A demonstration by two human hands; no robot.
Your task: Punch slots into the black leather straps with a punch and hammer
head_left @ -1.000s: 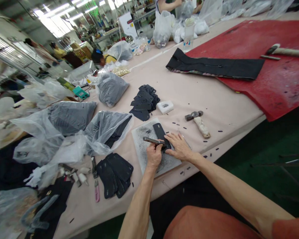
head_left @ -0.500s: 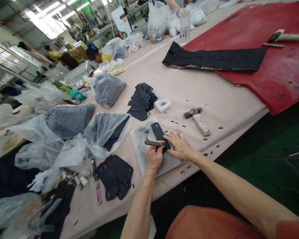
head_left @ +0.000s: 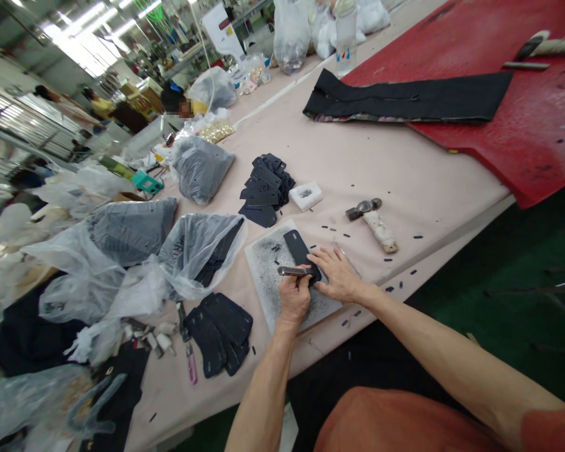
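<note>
My left hand is closed around a metal punch, whose lower end meets a dark, rounded strap piece. That piece lies on a speckled white board, with a slot near its far end. Spread over the near part of the piece, my right hand presses it down with fingers apart. A hammer with a wrapped handle rests to the right of the board. Beyond the board are a white block and a heap of dark cut pieces.
More dark pieces are fanned out at the left, beside a pink-handled cutter. Plastic bags crowd the left side. A long black strip overlaps a red sheet. Small dark slugs are scattered about. People sit in the background.
The punch's upper end has tilted slightly, and my left hand has shifted a little. My right hand stays on the strap piece. The whole view has moved slightly.
</note>
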